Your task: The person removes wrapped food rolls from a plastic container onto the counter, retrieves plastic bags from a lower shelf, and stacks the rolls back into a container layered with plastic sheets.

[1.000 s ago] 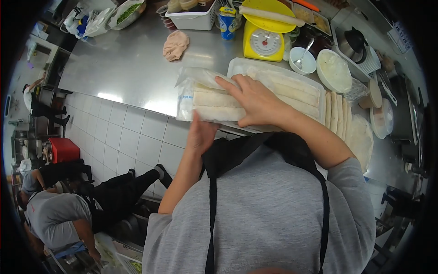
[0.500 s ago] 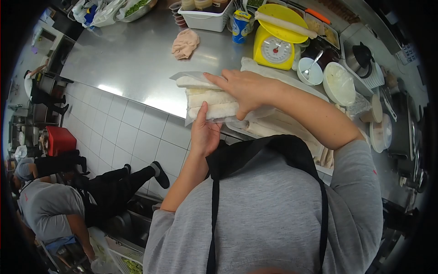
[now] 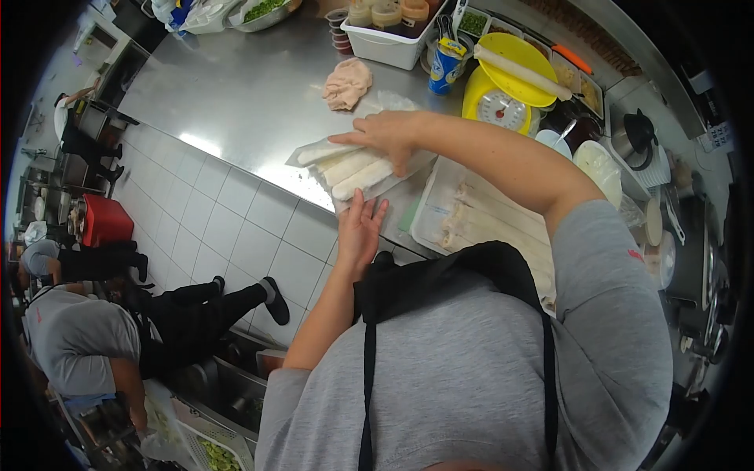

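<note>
Several long white rolls, which look like dough, lie side by side in a clear plastic bag [image 3: 357, 174] near the counter's front edge. My right hand [image 3: 389, 135] reaches over the bag from above, fingers along its far side and thumb at its right end, gripping it. Below the near edge, my left hand [image 3: 361, 231] is palm up with fingers apart, its fingertips at the plastic. Just right of the bag, a white tray [image 3: 420, 224] holds more long pale rolls [image 3: 495, 231]. A crumpled, pale pink cloth-like lump [image 3: 346, 84] lies beyond the bag.
A yellow scale [image 3: 503, 110] carries a long pale stick-like roll [image 3: 522, 71]. Beside it stand a blue can [image 3: 446, 69] and a white basket [image 3: 385, 47] of containers. Bowls [image 3: 598, 166] sit at right. A co-worker [image 3: 82, 337] bends at lower left, across the tiled floor [image 3: 243, 228].
The bag of rolls has come down onto the counter edge. My left hand has loosened from beneath it and spread its fingers. The tray of rolls shows more fully now.
</note>
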`<state>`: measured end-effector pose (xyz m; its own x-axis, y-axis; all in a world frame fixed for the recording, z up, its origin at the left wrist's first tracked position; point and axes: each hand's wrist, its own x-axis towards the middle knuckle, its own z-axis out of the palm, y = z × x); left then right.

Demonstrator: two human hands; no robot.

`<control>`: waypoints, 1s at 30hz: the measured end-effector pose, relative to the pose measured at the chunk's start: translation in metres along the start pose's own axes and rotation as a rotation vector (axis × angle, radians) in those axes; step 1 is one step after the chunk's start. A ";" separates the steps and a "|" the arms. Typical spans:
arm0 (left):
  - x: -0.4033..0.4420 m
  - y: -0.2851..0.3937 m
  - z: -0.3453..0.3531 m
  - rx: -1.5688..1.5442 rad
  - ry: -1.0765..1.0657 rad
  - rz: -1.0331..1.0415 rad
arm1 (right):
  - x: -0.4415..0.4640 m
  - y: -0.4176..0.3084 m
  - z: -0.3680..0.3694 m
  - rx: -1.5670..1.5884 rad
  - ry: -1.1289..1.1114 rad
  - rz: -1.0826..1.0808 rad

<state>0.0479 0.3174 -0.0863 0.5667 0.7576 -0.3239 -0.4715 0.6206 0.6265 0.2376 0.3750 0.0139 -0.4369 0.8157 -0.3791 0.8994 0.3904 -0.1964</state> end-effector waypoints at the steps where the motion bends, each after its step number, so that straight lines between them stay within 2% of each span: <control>1: -0.002 0.000 -0.001 0.001 0.012 -0.005 | 0.005 0.004 0.006 0.019 -0.005 -0.025; 2: -0.004 0.001 -0.003 -0.001 0.012 -0.006 | 0.009 0.008 0.012 0.018 -0.007 -0.025; 4: -0.011 0.007 -0.009 0.121 -0.056 -0.248 | 0.009 0.012 0.020 -0.135 -0.044 -0.105; 5: -0.016 0.010 -0.013 0.124 -0.055 -0.260 | 0.009 0.017 0.023 -0.124 -0.046 -0.100; 7: -0.030 0.025 -0.007 0.505 -0.101 -0.390 | -0.007 0.023 0.024 -0.197 0.026 -0.006; 8: -0.036 0.031 -0.004 0.513 -0.123 -0.420 | -0.018 0.025 0.025 -0.177 0.020 0.025; 10: -0.043 0.047 0.001 0.778 -0.195 -0.458 | -0.044 0.022 0.009 -0.120 0.278 0.126; 11: -0.043 0.053 0.002 0.789 -0.218 -0.474 | -0.066 0.018 0.000 -0.095 0.400 0.144; 12: -0.042 0.058 0.002 0.855 -0.289 -0.414 | -0.090 0.017 -0.005 -0.088 0.402 0.171; 13: -0.041 0.063 0.005 0.918 -0.358 -0.353 | -0.116 0.017 -0.007 0.079 0.460 0.195; 14: -0.039 0.067 0.015 0.924 -0.421 -0.226 | -0.142 0.016 -0.006 0.246 0.522 0.216; 16: -0.032 0.075 0.043 0.976 -0.507 -0.088 | -0.200 0.008 0.004 0.296 0.515 0.336; 18: -0.027 0.070 0.081 0.925 -0.542 -0.042 | -0.248 0.000 0.028 0.328 0.444 0.534; 21: -0.019 0.040 0.114 0.899 -0.586 0.006 | -0.299 -0.026 0.072 0.473 0.500 0.660; 22: -0.017 0.033 0.120 0.924 -0.602 0.007 | -0.310 -0.036 0.092 0.474 0.625 0.703; 23: -0.015 0.031 0.125 0.971 -0.606 -0.135 | -0.316 -0.046 0.107 0.471 0.751 0.744; 24: -0.013 0.027 0.126 0.977 -0.613 -0.136 | -0.318 -0.057 0.120 0.473 0.758 0.750; 26: -0.011 0.019 0.125 0.979 -0.494 -0.246 | -0.319 -0.078 0.142 0.453 0.942 0.907; 27: -0.012 0.020 0.128 0.986 -0.497 -0.247 | -0.317 -0.085 0.150 0.558 0.985 0.930; 29: -0.017 0.025 0.131 0.941 -0.419 -0.429 | -0.305 -0.094 0.170 0.532 1.053 0.943; 30: -0.016 0.024 0.130 0.947 -0.419 -0.430 | -0.300 -0.098 0.174 0.500 1.116 0.953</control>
<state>0.1157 0.2941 0.0265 0.8255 0.2788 -0.4908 0.4211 0.2749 0.8644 0.2785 0.0184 -0.0104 0.7101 0.6532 0.2631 0.6348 -0.4321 -0.6406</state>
